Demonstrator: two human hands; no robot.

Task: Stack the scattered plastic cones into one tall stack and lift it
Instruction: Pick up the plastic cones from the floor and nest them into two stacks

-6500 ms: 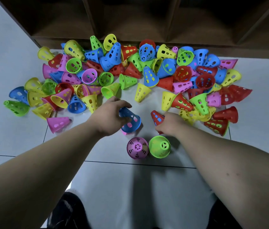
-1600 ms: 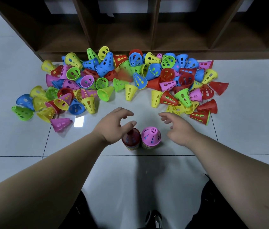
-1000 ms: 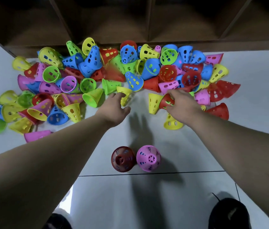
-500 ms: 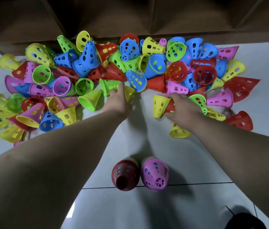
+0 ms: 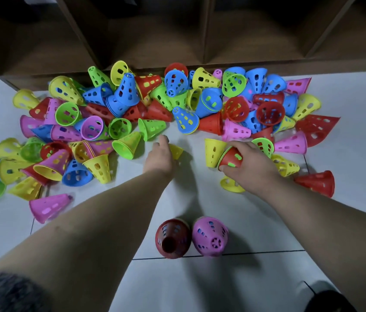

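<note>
Both of your hands have left the red stack (image 5: 173,238) and the pink stack (image 5: 210,236), which stand side by side on the floor (image 5: 200,289) at lower centre, and have reached up to the near edge of the cone pile (image 5: 209,104) in mid-frame, probably to feed both stacks at once. Your right hand (image 5: 248,167) wraps thumb and fingers round a red cone (image 5: 230,157) lying on its side. Your left hand (image 5: 161,154) covers a yellow cone (image 5: 176,150), fingers hidden, so I cannot tell whether it grips yet.
</note>
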